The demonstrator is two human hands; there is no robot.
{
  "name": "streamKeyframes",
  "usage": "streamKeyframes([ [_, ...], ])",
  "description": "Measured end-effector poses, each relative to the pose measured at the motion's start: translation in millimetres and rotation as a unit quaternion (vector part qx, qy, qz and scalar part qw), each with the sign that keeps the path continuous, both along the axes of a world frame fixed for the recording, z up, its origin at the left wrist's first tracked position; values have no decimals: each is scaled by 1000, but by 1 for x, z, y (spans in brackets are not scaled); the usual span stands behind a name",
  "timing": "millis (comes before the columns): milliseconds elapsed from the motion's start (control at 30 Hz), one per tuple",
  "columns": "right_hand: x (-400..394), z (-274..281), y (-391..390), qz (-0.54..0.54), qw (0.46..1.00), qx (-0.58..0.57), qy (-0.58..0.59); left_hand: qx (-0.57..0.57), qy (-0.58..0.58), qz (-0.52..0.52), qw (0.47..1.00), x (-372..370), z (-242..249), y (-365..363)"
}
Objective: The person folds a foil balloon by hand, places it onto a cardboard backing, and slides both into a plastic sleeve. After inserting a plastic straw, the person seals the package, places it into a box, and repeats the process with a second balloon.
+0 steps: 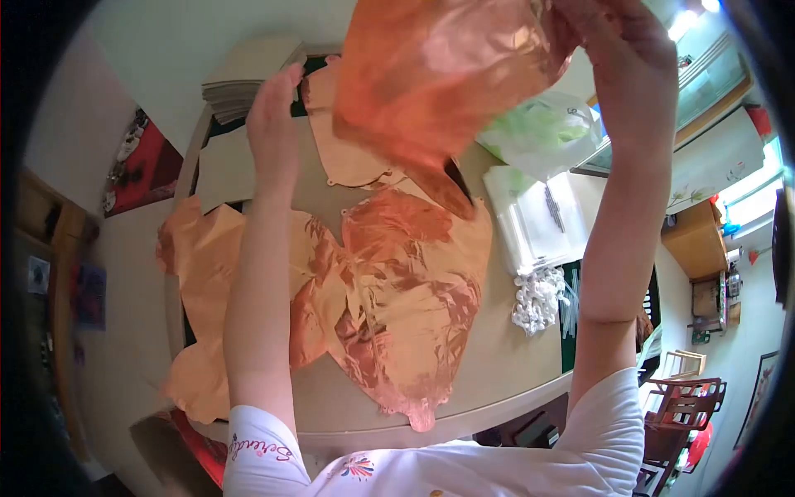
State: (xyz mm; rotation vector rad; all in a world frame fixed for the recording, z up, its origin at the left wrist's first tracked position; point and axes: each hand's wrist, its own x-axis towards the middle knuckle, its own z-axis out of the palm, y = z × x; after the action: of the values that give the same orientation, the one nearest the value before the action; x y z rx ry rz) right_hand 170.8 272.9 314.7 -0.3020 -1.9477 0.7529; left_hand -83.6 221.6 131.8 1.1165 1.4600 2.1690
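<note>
a copper-coloured foil piece (447,74) is held aloft over the table (513,364), its upper right edge pinched between the closed fingers of the right hand (617,37). the left hand (275,116) is raised near the stacked sheets (248,83), fingers extended and close together, with nothing seen gripped. similar flat foil shapes (414,315) are spread below. the held piece is judged light, limp and slippery, and easily creased or torn; it is best grasped flat at an edge, with broad, gentle finger contact.
</note>
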Motion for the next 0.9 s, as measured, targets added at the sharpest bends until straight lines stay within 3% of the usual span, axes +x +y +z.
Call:
streamKeyframes([
  [133,13,4,-33,7,998,-4,-57,6,39,-158,987,61,78,-73],
  [167,29,-3,-17,-54,996,25,-71,9,49,-198,979,74,91,-87],
  [233,36,4,-38,-19,997,9,-79,2,92,-233,968,86,101,-101],
  [300,45,6,-59,-4,998,-2,-70,-15,153,-220,963,95,90,-109],
  [400,62,8,-75,4,994,-44,-100,44,62,-244,967,111,84,-122],
  [500,66,11,-90,-26,996,-14,-89,31,-64,-239,968,124,97,-147],
  [567,72,19,-103,-51,987,-5,-154,7,84,-215,973,128,109,-160],
  [600,72,18,-105,-47,990,-23,-130,0,155,-197,968,131,115,-167],
  [667,66,12,-105,-37,994,-63,-83,-59,190,-146,969,133,121,-175],
  [700,68,8,-107,32,991,-125,-22,-81,196,-121,970,134,122,-178],
  [767,76,-3,-115,62,978,-146,-136,-85,150,-143,975,128,125,-180],
  [833,77,-30,-116,33,948,-16,-316,-86,130,-147,977,128,133,-190],
  [867,77,-58,-111,-13,897,116,-426,-55,148,-154,975,126,131,-190],
  [900,71,-81,-106,48,893,69,-441,-25,167,-165,972,125,128,-188],
])
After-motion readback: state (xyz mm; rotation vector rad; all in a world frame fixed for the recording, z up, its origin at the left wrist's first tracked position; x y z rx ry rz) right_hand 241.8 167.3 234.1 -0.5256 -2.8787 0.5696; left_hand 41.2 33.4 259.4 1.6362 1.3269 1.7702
